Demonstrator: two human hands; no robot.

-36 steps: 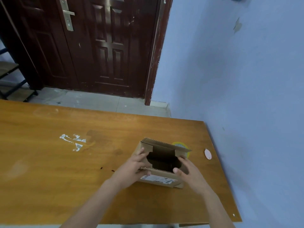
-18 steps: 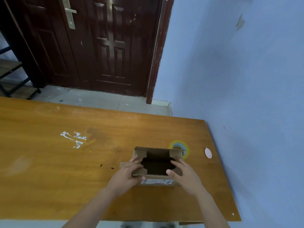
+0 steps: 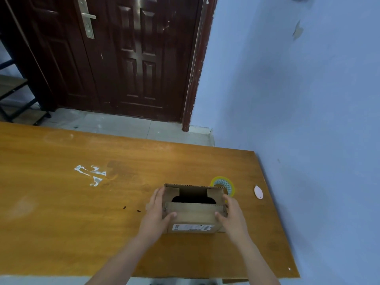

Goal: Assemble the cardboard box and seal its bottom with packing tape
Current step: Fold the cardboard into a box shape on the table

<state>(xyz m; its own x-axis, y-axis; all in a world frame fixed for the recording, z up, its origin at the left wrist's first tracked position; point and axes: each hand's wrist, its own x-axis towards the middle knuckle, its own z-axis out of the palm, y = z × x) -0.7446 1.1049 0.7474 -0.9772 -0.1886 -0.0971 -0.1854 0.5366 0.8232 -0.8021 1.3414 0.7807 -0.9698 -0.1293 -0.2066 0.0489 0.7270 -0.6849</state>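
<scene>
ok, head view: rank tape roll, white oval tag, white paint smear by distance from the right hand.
1. tape roll, just beyond the right hand, behind the box.
2. white oval tag, to its right near the wall.
3. white paint smear, far left.

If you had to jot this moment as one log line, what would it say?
step: folding flaps | left hand: grips brown cardboard box | right hand: grips box | yellow-rimmed tape roll: behind box, untouched

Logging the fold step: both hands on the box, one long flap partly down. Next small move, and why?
Probably fold the far long flap down to meet the near one. The cardboard box still shows a dark gap on top, the left hand and right hand hold its sides, and the tape roll lies untouched behind it.
</scene>
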